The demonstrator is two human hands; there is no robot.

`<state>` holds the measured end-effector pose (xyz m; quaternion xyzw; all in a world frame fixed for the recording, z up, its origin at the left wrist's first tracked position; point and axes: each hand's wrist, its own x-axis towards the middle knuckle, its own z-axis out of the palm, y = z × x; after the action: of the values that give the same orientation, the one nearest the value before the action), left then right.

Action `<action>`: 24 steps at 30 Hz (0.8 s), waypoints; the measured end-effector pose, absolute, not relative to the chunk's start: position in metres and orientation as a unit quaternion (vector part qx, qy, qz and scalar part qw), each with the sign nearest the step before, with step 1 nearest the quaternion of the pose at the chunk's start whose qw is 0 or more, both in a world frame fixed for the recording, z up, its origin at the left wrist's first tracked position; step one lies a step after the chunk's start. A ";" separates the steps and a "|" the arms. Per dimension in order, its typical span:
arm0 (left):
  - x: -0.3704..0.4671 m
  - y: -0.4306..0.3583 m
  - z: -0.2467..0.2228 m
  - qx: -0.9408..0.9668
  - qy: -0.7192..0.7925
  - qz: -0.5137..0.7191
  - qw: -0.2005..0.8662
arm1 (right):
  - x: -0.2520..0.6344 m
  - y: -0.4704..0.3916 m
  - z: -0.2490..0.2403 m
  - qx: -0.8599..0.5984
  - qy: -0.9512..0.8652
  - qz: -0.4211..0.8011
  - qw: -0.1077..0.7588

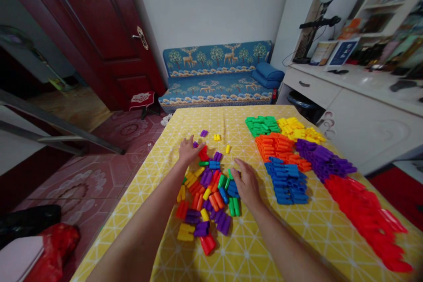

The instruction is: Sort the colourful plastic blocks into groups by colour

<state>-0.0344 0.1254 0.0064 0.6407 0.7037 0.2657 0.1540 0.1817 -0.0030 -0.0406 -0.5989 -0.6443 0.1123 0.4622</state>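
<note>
A mixed pile of plastic building blocks in several colours lies on the yellow tablecloth [244, 246]. At the pile's far left edge, my left hand [189, 152] has its fingers apart, with the thumb over a red block [204, 154] and a purple block [195, 144] by the fingers. My right hand [247, 183] is at the pile's right side, thumb and fingers spread, close to a green block [230, 174] and a blue block [233, 189]. Neither hand visibly grips a block. Loose yellow blocks [217, 137] and another purple block [204, 133] lie beyond the pile.
Colour-sorted heaps stand on the right: green [262, 126], yellow [299, 130], orange [276, 147], purple [325, 161], blue [287, 183] and red [366, 216]. Behind the table is a blue patterned sofa [218, 90]. A white cabinet [357, 110] borders the right side.
</note>
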 end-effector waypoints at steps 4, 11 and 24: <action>-0.011 0.151 0.000 0.667 0.707 0.188 0.140 | 0.182 -0.006 -0.040 -0.601 -0.615 0.152 0.488; 0.021 0.179 0.005 0.790 0.586 0.128 0.127 | 0.182 -0.006 -0.037 -0.601 -0.597 0.176 0.502; -0.030 0.105 0.041 0.889 0.392 0.136 0.193 | 0.185 -0.004 -0.041 -0.596 -0.602 0.200 0.493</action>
<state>-0.0300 0.1046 0.0406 0.8893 0.3918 0.1355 0.1930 0.1848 -0.0038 -0.0412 -0.5958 -0.6018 0.2003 0.4927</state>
